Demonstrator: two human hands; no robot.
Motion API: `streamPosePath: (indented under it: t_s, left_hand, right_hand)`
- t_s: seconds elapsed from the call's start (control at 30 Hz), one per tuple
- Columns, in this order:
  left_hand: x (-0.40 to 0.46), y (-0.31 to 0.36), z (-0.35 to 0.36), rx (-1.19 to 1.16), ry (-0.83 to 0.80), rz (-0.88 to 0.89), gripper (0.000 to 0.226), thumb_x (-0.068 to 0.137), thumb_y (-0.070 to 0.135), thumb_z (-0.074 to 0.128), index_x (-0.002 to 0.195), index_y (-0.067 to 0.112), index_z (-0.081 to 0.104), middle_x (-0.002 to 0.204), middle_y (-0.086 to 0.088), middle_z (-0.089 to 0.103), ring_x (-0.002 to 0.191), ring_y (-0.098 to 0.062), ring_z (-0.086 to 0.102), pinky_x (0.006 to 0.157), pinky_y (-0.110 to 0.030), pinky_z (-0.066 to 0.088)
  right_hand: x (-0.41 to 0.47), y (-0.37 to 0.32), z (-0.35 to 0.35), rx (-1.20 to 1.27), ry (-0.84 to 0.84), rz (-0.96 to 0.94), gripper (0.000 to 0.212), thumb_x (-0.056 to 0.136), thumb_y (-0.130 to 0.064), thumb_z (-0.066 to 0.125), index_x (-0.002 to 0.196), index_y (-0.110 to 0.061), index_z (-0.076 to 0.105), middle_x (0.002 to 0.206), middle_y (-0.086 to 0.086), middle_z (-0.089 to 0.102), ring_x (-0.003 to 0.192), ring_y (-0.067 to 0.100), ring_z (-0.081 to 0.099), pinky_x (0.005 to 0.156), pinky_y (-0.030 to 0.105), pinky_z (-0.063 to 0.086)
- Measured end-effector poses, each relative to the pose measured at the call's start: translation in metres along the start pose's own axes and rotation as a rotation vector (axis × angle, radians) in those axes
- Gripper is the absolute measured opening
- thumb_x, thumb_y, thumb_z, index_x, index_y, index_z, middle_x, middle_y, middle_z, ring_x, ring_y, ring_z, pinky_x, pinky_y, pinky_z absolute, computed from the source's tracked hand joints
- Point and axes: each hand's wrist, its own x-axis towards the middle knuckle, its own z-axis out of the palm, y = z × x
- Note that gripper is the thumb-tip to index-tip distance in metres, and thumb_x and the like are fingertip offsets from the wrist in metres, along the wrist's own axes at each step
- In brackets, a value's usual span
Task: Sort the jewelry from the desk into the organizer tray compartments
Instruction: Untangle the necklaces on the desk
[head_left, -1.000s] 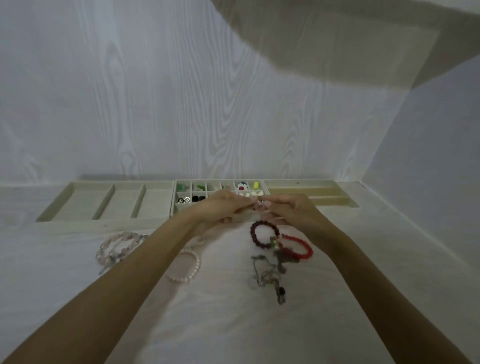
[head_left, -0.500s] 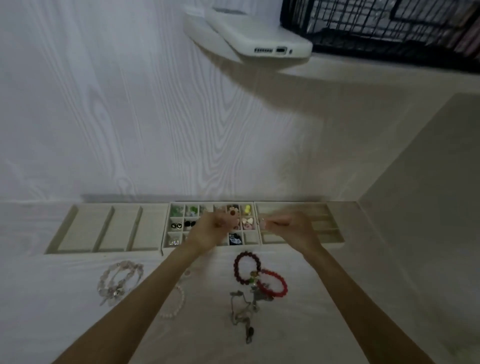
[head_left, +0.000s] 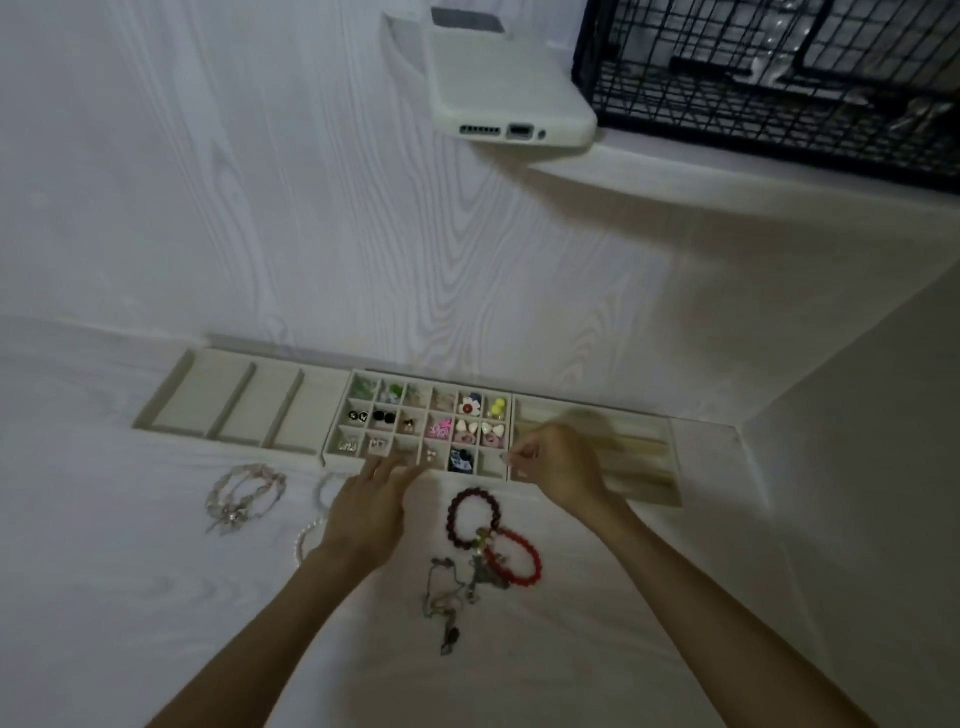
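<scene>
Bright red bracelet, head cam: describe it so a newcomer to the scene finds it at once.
Start at the gridded organizer tray along the back wall, then drop to the desk in front of it, between the person's forearms. Two bead loops lie linked there, beside a tangle of dull metal chains. The bright red bracelet is the nearer, right-hand loop; the dark maroon bracelet is duller.
</scene>
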Motion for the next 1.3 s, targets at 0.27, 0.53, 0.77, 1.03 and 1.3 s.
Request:
streamPosePath:
  t_s: [0.27,0.53,0.77,1.03,1.3]
  left_hand:
    - [-0.004,0.004,-0.004,0.008,0.001,0.010,0.070,0.084,-0.008,0.042,0.144,0.027,0.038,0.149,-0.006,0.037,0.138,-0.024,0.032,0.098,-0.041,0.043]
    - [-0.010,-0.009,-0.012,0.049,-0.036,-0.051,0.062,0.089,-0.003,0.038,0.146,0.021,0.034,0.152,0.003,0.031,0.141,-0.018,0.024,0.108,-0.034,0.031]
    - [-0.004,-0.011,-0.022,0.107,-0.119,-0.077,0.062,0.089,0.002,0.040,0.146,0.024,0.033,0.152,0.006,0.029,0.140,-0.019,0.023,0.108,-0.036,0.033]
    - [0.004,-0.009,-0.027,0.150,-0.158,-0.091,0.060,0.089,0.002,0.040,0.144,0.024,0.036,0.150,0.004,0.033,0.139,-0.020,0.025,0.109,-0.037,0.032]
    - [-0.018,-0.004,-0.024,-0.074,-0.016,-0.142,0.045,0.091,0.009,0.049,0.134,0.025,0.051,0.139,0.006,0.047,0.128,-0.016,0.039,0.101,-0.034,0.041]
  right_hand:
    - [0.026,-0.004,0.008,-0.219,-0.168,-0.079,0.009,0.080,-0.021,0.074,0.087,-0.017,0.077,0.095,-0.002,0.074,0.089,0.013,0.068,0.068,0.018,0.044]
    - [0.042,-0.014,0.016,-0.410,-0.275,-0.125,0.011,0.083,-0.018,0.067,0.087,-0.018,0.077,0.093,-0.004,0.073,0.086,0.015,0.067,0.074,0.029,0.054]
    - [0.048,-0.020,0.019,-0.511,-0.318,-0.081,0.009,0.080,-0.010,0.064,0.079,-0.009,0.073,0.084,0.005,0.071,0.081,0.022,0.067,0.069,0.030,0.053]
    - [0.043,-0.031,0.025,-0.615,-0.293,-0.001,0.031,0.083,-0.003,0.056,0.058,-0.014,0.041,0.060,-0.001,0.041,0.068,0.019,0.051,0.053,0.025,0.037]
    - [0.021,-0.025,-0.002,-0.346,-0.194,-0.096,0.010,0.084,-0.017,0.066,0.084,-0.020,0.076,0.106,-0.002,0.071,0.099,0.020,0.065,0.070,0.027,0.050]
